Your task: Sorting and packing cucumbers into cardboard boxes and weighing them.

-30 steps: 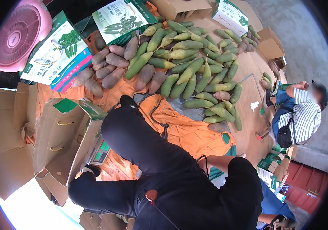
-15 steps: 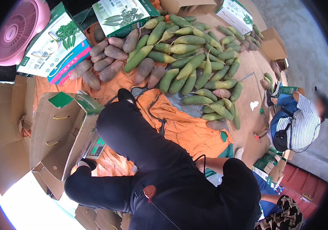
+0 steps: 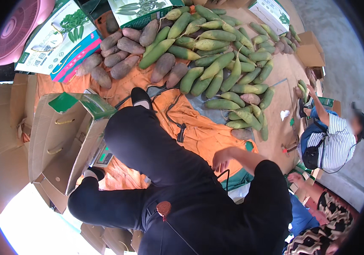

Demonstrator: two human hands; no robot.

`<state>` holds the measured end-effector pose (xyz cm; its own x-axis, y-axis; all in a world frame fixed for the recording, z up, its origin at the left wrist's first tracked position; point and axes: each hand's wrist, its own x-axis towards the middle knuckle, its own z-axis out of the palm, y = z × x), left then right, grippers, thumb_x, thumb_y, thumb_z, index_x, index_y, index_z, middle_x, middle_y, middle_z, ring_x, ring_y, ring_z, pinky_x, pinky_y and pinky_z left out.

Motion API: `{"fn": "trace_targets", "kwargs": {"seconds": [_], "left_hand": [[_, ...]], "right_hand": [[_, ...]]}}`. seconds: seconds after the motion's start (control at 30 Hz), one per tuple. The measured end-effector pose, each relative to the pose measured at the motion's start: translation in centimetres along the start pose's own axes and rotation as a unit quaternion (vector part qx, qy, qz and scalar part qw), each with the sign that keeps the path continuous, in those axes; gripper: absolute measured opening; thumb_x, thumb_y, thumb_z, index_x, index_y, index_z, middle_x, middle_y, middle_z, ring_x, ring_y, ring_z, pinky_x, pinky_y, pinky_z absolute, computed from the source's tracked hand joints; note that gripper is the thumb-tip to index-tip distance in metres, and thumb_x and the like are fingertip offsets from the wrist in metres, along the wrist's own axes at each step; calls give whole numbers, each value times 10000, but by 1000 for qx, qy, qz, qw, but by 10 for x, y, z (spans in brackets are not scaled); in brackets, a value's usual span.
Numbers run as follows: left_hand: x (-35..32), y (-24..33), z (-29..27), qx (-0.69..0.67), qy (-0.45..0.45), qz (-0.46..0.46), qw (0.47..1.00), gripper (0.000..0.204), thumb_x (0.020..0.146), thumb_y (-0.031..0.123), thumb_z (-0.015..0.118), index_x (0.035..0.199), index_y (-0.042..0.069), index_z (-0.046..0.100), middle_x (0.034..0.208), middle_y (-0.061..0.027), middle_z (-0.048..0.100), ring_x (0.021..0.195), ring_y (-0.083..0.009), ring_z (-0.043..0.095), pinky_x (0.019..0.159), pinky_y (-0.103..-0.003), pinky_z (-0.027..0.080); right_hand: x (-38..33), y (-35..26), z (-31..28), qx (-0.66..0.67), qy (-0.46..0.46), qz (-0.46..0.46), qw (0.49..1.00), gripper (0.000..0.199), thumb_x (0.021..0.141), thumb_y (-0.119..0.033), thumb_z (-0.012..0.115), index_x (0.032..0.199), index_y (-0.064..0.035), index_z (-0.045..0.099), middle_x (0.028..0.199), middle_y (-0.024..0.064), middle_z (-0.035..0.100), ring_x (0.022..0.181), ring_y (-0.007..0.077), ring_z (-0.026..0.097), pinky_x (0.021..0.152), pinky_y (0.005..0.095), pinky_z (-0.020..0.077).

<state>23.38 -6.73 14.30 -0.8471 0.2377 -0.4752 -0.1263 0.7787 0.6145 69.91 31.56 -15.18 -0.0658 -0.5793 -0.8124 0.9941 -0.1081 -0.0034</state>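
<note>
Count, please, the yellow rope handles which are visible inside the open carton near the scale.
2. The upper handle is below the green patch of the open carton; the lower handle is beneath it, on the same brown wall. More may be hidden.

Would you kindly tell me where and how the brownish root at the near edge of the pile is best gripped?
Probably around the middle of the brownish root, coming from above and the near side with the right hand. It lies on its side, plump and oblong, with green roots close along its far side and orange sheet on the near side.
</note>
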Motion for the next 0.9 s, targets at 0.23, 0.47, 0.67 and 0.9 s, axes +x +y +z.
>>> {"fn": "trace_targets", "kwargs": {"seconds": [0.23, 0.47, 0.67, 0.9], "left_hand": [[24, 2, 10, -3, 55, 14, 998, 206, 874, 39, 545, 1056, -36, 606, 940, -125, 611, 908, -174, 599, 806, -291, 483], [45, 18, 20, 7, 134, 43, 990, 216, 876, 40, 544, 1069, -35, 604, 955, -126, 613, 917, -176, 600, 812, -292, 483], [57, 24, 33, 5, 198, 59, 978, 225, 877, 41, 542, 1080, -34, 602, 969, -127, 615, 926, -178, 600, 818, -292, 482], [71, 24, 37, 4, 256, 77, 964, 235, 878, 42, 541, 1092, -33, 599, 984, -129, 617, 935, -181, 600, 824, -293, 481]], "right_hand": [[-55, -70, -140, -284, 684, -191, 644, 153, 773, -108, 529, 884, -97, 634, 852, 117, 625, 837, 308, 598, 711, 414, 496], [-115, -169, -189, -375, 740, -17, 558, 250, 806, -117, 549, 1051, -129, 596, 1081, 40, 557, 1092, 236, 493, 890, 420, 411], [-84, -160, -224, -500, 731, 50, 461, 243, 851, -210, 531, 1075, -165, 615, 1087, -27, 570, 1111, 182, 469, 958, 473, 346], [-91, -158, -223, -546, 655, 91, 514, 223, 856, -212, 515, 1030, -195, 654, 989, -39, 586, 1059, 164, 495, 861, 413, 376]]}}
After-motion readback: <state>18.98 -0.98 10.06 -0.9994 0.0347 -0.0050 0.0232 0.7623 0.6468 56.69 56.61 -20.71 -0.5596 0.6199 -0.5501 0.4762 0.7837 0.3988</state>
